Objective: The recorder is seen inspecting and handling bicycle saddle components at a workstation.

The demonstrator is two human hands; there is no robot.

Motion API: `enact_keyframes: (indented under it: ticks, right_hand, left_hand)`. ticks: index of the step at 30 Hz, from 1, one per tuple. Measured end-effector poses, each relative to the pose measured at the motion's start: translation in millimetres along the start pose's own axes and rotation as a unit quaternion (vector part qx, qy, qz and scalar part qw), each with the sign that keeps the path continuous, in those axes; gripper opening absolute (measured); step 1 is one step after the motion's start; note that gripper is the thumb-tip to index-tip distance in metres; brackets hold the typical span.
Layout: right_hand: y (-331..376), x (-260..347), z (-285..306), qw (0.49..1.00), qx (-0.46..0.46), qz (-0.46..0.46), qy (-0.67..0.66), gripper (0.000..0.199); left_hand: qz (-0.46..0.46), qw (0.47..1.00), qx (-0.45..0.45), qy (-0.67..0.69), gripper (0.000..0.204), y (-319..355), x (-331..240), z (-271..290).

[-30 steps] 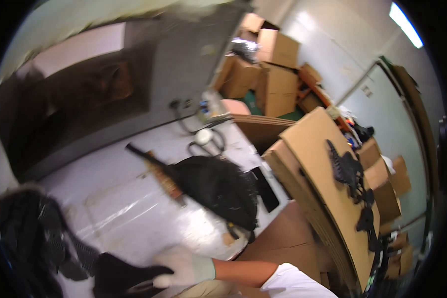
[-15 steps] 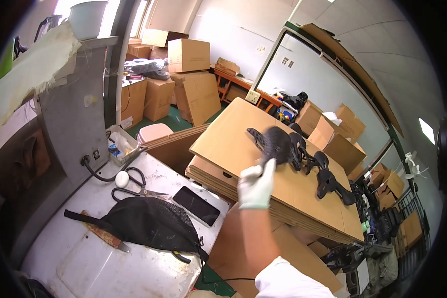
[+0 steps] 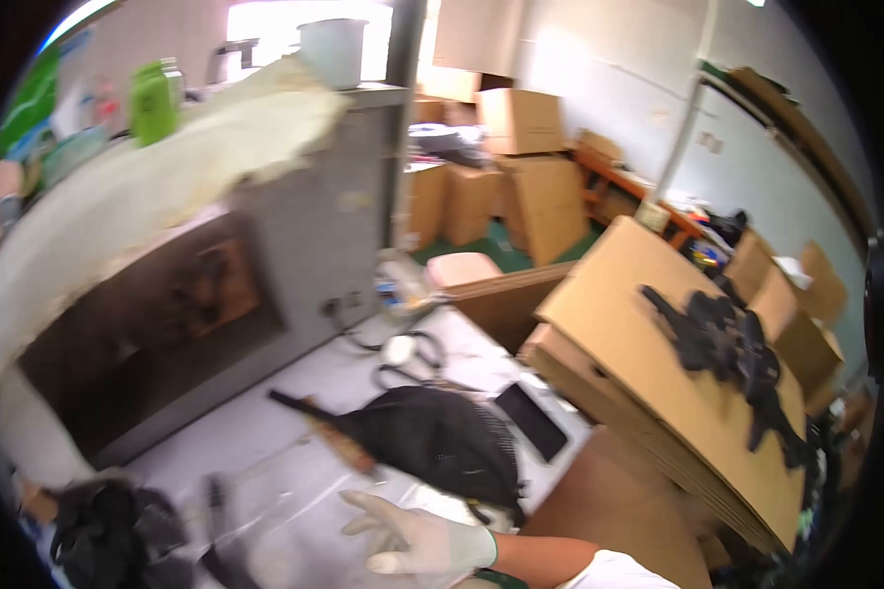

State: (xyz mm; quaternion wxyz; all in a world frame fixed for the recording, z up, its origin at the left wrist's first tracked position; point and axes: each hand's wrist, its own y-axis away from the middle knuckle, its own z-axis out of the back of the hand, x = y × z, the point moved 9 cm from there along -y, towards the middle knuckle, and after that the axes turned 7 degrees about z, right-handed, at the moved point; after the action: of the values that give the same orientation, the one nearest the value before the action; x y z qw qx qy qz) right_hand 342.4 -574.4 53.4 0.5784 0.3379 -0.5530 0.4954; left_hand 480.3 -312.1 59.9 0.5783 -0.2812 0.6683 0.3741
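The right hand (image 3: 413, 540), gloved in off-white, hung over the near part of the desk (image 3: 255, 442), its fingers (image 3: 361, 502) spread wide toward the left, with nothing visible between them. The left hand was out of sight, so I could not tell how its fingers stood. Just beyond the right hand lay a black mesh-and-cloth piece (image 3: 432, 447), its narrow strap reaching far and left over what looked like a brown-handled knife (image 3: 349, 454). A dark strip (image 3: 216, 506) (too blurred for me to say what kind) was to the left of the hand, and farther left sat a crumpled black heap (image 3: 118, 535). On the far side of the desk were dark-handled scissors (image 3: 430, 355) with a white rounded object (image 3: 400, 349) at their handles, and to their right a black phone (image 3: 532, 420). At the right, several black pieces (image 3: 727, 339) lay in a row on a stack of flat cardboard (image 3: 604, 280). Brown cardboard boxes (image 3: 523, 123) stood beyond, at the far side of the room.
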Motion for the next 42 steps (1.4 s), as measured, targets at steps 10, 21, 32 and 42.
enact_keyframes:
  ticks: [10, 21, 32, 42]
  right_hand:
    - [-5, -33, 19, 0.974, -0.049, -0.197, -0.099, 0.036]
    - [3, -1, 60, 0.943, 0.171, -0.222, 0.178, 0.046]
    - [-62, 47, 147, 0.944, -0.252, 0.001, -0.215, 0.050]
    - [-331, -19, 79, 0.847, -0.393, 0.027, -0.358, 0.049]
  left_hand:
    - [-0.031, 0.929, 0.298, -0.218, 0.041, -88, -36, -19]
    - [-0.162, 0.754, -0.156, -0.617, 0.069, -405, -142, -143]
    - [-0.384, 0.768, -0.135, -0.495, 0.066, -234, -119, -86]
    - [-0.195, 0.883, -0.155, -0.398, 0.069, 48, 11, -3]
